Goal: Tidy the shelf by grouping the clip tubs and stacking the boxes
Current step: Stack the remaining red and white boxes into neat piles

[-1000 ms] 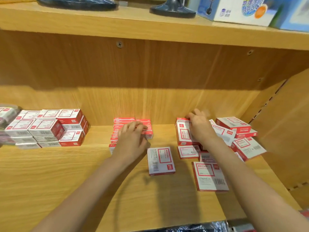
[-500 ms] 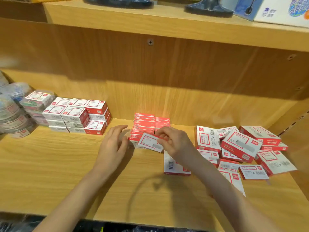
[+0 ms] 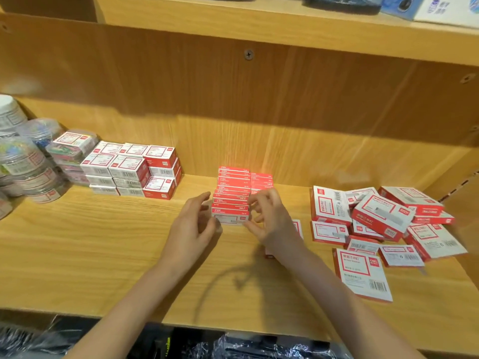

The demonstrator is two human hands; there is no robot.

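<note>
Left hand (image 3: 193, 229) open with relaxed fingers at the left side of the red stack (image 3: 231, 195), nothing held; right hand (image 3: 269, 218) at the stack's right side, fingers loosely curled, whether it pinches the bottom box cannot be told. Shelf (image 3: 103, 255), left to right: clip tubs (image 3: 26, 164) grouped at far left; neat block of boxes (image 3: 134, 171) beside them; red stack at centre, far side. Loose boxes (image 3: 383, 221) heaped at right, one flat box (image 3: 361, 274) lying nearest.
</note>
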